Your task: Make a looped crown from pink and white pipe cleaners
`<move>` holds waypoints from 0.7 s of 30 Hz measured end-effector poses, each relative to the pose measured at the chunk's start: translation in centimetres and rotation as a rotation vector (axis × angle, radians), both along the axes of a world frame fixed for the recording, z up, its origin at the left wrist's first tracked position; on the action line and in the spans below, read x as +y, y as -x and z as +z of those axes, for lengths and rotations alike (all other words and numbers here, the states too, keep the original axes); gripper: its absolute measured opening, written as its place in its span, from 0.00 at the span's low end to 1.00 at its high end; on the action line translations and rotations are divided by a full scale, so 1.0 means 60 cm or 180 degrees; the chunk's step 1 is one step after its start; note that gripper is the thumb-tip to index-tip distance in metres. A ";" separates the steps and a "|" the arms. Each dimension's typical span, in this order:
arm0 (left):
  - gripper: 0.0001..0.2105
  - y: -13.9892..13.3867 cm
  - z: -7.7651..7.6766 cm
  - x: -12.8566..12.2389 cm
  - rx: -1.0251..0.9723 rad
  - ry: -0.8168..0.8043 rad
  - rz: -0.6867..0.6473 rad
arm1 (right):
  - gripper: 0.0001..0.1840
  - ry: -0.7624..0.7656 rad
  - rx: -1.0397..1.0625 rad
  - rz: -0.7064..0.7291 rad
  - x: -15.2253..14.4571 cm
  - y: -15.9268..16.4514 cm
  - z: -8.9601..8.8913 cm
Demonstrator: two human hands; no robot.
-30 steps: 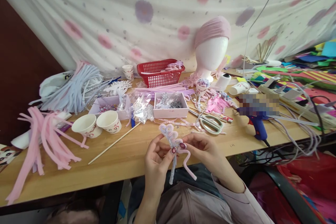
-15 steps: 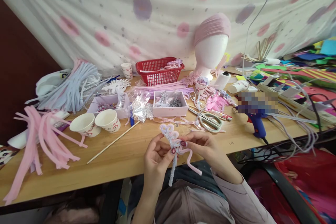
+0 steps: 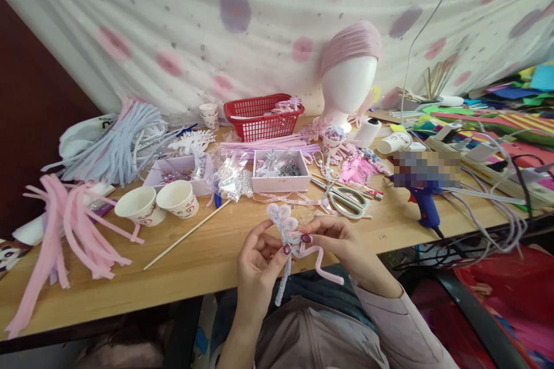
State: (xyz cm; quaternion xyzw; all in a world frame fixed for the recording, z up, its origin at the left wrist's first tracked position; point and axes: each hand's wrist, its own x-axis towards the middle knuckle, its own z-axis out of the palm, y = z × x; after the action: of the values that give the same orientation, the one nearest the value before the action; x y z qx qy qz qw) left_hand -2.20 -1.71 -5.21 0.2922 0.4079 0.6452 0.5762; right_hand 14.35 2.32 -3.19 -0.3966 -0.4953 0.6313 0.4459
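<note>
Between my hands, above the table's front edge, is a pipe cleaner flower piece [image 3: 284, 222] with pale blue and pink loops and a twisted pale stem [image 3: 282, 288] hanging down. My left hand [image 3: 259, 259] pinches it from the left, thumb at the base of the loops. On the other side my right hand [image 3: 329, 237] grips its lower loops between thumb and fingers. A loose pink pipe cleaner end [image 3: 320, 265] bends out below my right hand. Some of my fingertips are hidden behind the loops.
Green-handled scissors [image 3: 348, 202] and a white box of beads [image 3: 281, 184] lie just beyond my hands. To the left are a wooden stick [image 3: 186, 234], paper cups [image 3: 177, 199] and pink pipe cleaners [image 3: 82, 230]. A blue glue gun [image 3: 426, 204] and cables stand at right.
The loose pink end has swung right and now shows a sharper bend. The flower piece has shifted slightly right at the top, its stem tip slightly left. Both hands keep their hold.
</note>
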 end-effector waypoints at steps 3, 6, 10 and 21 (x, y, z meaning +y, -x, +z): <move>0.26 0.000 0.002 0.000 -0.0008 0.0041 0.0001 | 0.08 0.0005 0.0013 0.0028 0.000 -0.002 0.007; 0.27 0.000 0.004 -0.001 -0.0034 0.0096 -0.0027 | 0.08 0.0035 0.0078 0.0112 0.000 -0.004 0.013; 0.27 0.000 0.005 -0.001 -0.0005 0.0105 -0.0005 | 0.09 0.0087 0.0130 0.0232 0.002 -0.008 0.016; 0.23 -0.005 0.006 -0.001 0.0070 0.0034 0.0062 | 0.14 -0.0035 -0.0003 0.0327 0.003 -0.008 0.009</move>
State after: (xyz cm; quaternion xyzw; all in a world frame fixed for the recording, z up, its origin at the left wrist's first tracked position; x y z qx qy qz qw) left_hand -1.91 -1.76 -4.83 0.2922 0.4204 0.6453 0.5669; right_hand 14.85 2.50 -2.65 -0.3684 -0.5187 0.6505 0.4149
